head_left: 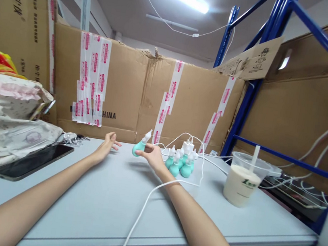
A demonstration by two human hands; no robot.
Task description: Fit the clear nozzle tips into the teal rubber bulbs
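Pinched by its green bulb, a nasal aspirator (139, 147) with a clear pointed tip is held in my right hand (153, 156), tilted with the tip up and to the right. My left hand (107, 146) is to the left of it, fingers stretched out and holding nothing, apart from the aspirator. Several more green-bulbed aspirators (186, 169) stand upright in a cluster just right of my right hand. A white cable (154, 191) runs across the table by my right forearm.
A cup of milky drink with a straw (242, 183) stands at the right. On the left lie a dark phone (33, 161) and a floral cloth bag (1, 124). Taped cardboard (127, 81) walls the table's (92, 219) back. Blue rack posts (245, 106) rise at the right.
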